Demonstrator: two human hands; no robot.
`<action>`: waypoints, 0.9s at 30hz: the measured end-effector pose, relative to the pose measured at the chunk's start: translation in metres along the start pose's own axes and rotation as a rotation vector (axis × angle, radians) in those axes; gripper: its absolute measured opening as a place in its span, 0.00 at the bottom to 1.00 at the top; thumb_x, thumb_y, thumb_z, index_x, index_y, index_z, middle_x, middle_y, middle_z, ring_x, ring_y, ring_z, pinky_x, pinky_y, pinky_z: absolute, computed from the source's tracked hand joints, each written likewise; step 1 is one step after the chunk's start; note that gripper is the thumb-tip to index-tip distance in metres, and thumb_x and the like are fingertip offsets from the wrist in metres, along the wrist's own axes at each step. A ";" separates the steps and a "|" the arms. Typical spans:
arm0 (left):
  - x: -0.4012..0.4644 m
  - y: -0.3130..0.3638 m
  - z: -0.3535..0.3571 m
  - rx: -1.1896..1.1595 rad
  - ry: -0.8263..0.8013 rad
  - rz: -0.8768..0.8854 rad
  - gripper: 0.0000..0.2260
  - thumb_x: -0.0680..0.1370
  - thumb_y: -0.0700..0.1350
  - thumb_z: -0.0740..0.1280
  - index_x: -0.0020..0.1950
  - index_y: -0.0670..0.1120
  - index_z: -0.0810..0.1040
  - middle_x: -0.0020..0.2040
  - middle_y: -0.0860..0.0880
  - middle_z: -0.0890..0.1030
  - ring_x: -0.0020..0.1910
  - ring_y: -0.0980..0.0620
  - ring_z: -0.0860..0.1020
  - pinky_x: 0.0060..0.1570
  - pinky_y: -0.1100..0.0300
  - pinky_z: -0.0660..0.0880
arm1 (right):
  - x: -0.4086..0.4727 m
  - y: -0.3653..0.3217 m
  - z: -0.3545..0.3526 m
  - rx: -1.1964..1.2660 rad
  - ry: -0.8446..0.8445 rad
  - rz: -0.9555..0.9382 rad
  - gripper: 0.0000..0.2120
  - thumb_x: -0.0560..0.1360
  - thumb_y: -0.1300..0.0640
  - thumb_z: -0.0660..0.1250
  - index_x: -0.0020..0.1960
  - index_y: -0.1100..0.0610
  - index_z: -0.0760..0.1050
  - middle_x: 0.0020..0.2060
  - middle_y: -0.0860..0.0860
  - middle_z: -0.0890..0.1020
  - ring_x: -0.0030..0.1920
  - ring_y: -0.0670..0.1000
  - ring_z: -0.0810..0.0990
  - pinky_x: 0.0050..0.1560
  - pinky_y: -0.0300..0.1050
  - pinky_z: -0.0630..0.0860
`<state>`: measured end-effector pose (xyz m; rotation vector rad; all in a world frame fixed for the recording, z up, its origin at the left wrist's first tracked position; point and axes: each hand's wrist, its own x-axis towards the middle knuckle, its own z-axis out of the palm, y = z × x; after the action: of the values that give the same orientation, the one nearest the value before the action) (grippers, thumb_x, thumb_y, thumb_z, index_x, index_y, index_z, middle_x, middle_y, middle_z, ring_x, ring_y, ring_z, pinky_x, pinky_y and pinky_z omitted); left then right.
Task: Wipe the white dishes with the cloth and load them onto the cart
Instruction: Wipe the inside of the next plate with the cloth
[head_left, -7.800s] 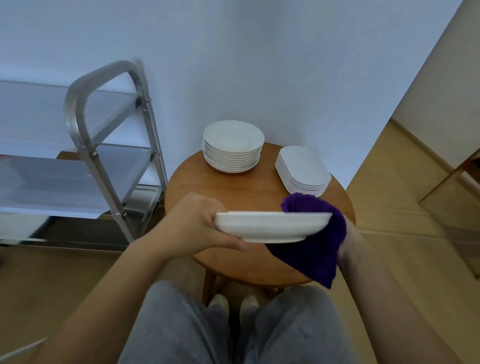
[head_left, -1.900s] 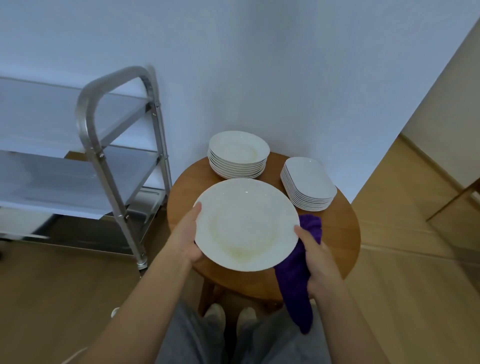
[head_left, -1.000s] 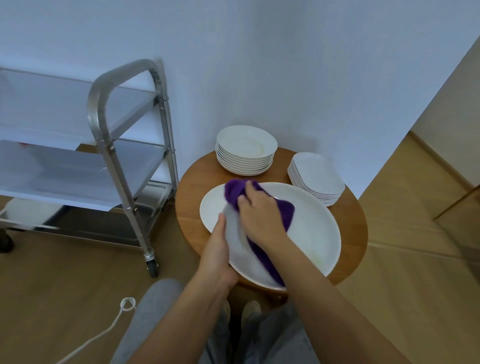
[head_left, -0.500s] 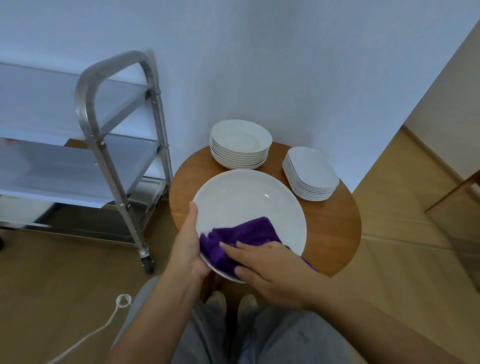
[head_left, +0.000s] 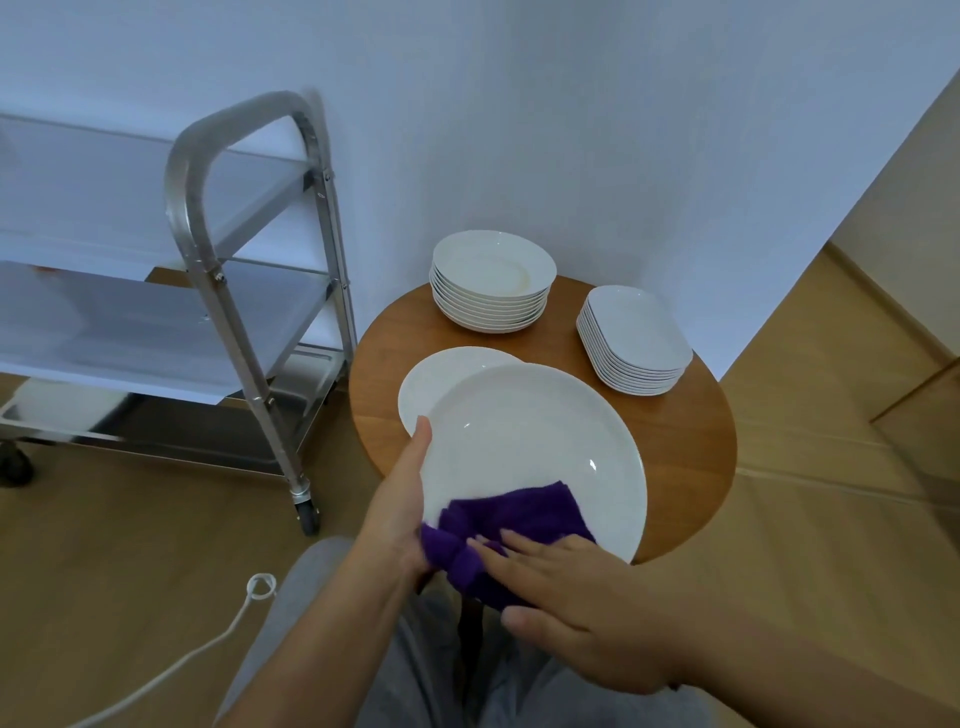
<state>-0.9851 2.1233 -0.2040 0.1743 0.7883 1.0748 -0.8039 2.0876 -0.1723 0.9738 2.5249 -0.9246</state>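
Note:
A large round white plate (head_left: 524, 431) is tilted toward me above the round wooden table (head_left: 685, 447). My left hand (head_left: 400, 514) grips its near-left rim, thumb lying along the edge and fingers hidden beneath. A purple cloth (head_left: 519, 514) lies on the plate's near part and hangs over the rim. My right hand (head_left: 576, 608) presses on the cloth with flat fingers. Behind the plate's upper-left edge shows a second white plate (head_left: 441, 374). The steel cart (head_left: 208, 270) stands to the left with its shelves lined in white.
At the back of the table stand a stack of round white bowls (head_left: 493, 265) and a stack of rectangular white plates (head_left: 636, 332). A white cord (head_left: 249, 597) lies on the wooden floor by my left knee. A wall corner rises behind the table.
My right hand has drawn the cloth from the plate's far side to its near rim. Earlier I turned the plate from edge-on to face me. A second plate's edge now shows behind it.

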 end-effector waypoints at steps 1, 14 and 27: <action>0.000 0.000 0.000 0.007 0.023 -0.004 0.21 0.72 0.60 0.64 0.58 0.48 0.77 0.48 0.42 0.84 0.43 0.43 0.84 0.37 0.51 0.81 | 0.005 -0.003 0.001 -0.001 0.010 -0.022 0.25 0.79 0.37 0.40 0.74 0.37 0.37 0.75 0.35 0.46 0.60 0.22 0.33 0.61 0.28 0.33; -0.007 -0.002 -0.006 -0.042 -0.070 -0.012 0.22 0.70 0.58 0.64 0.58 0.46 0.78 0.50 0.40 0.83 0.46 0.42 0.83 0.40 0.47 0.81 | 0.068 0.024 -0.013 -0.403 0.489 -0.093 0.21 0.80 0.40 0.41 0.72 0.35 0.41 0.76 0.41 0.52 0.75 0.44 0.40 0.73 0.52 0.34; 0.004 0.013 0.010 0.085 -0.069 0.128 0.27 0.66 0.61 0.65 0.64 0.54 0.73 0.57 0.44 0.81 0.56 0.41 0.79 0.53 0.44 0.77 | 0.068 0.047 -0.032 -0.247 0.850 0.419 0.23 0.77 0.42 0.36 0.68 0.38 0.28 0.76 0.44 0.43 0.71 0.43 0.31 0.64 0.41 0.20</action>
<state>-0.9871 2.1347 -0.1927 0.3359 0.7695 1.1503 -0.8227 2.1693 -0.2012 2.0134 2.7382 -0.0451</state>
